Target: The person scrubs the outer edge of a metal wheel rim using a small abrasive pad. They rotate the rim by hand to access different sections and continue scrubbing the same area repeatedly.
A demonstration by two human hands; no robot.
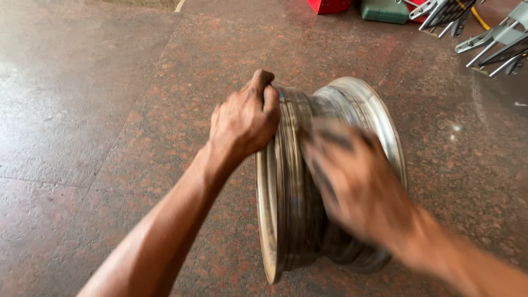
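A bare silver metal wheel rim [286,220] stands upright on its edge on the floor in the middle of the view. My left hand [245,118] grips the top of its near flange, fingers curled over the edge. My right hand [352,181] lies over the rim's barrel between the two flanges and is smeared by motion blur. Whether it holds a cloth or pad against the metal cannot be told. The far flange [379,118] shows behind my right hand.
The floor [110,110] is reddish-brown speckled stone with tile joints. At the top edge lie a red box [329,5], a green case [385,11] and grey metal frame parts [495,44] at the upper right.
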